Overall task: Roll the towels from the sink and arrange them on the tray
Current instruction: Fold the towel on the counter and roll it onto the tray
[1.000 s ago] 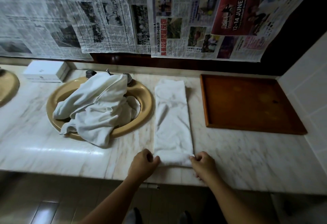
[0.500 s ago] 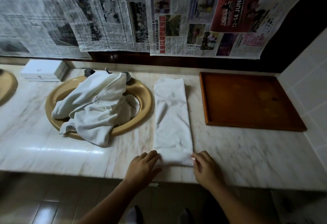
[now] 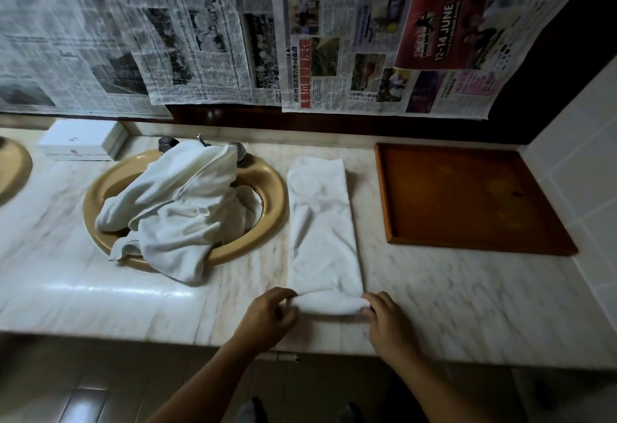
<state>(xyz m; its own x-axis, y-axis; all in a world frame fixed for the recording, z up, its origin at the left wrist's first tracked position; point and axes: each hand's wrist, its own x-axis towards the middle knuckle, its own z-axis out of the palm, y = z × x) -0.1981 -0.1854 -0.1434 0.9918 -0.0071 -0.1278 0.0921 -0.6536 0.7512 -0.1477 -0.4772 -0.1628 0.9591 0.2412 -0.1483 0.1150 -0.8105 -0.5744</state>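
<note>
— Where is the folded towel (image 3: 322, 222) found?
— Laid on the marble counter (image 3: 467, 299) between sink (image 3: 275, 202) and wooden tray (image 3: 467, 195), its near end rolled
— How is it held?
— The roll is gripped at either end by the left hand (image 3: 267, 317) and the right hand (image 3: 387, 322); crumpled towels (image 3: 177, 209) are heaped in the sink

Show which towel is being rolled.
The folded towel lying between sink and tray: left hand and right hand grip its rolled near end. The crumpled towels lie in the sink.

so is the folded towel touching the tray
Apart. The head view shows a bare strip of counter between the folded towel and the left rim of the tray.
</note>
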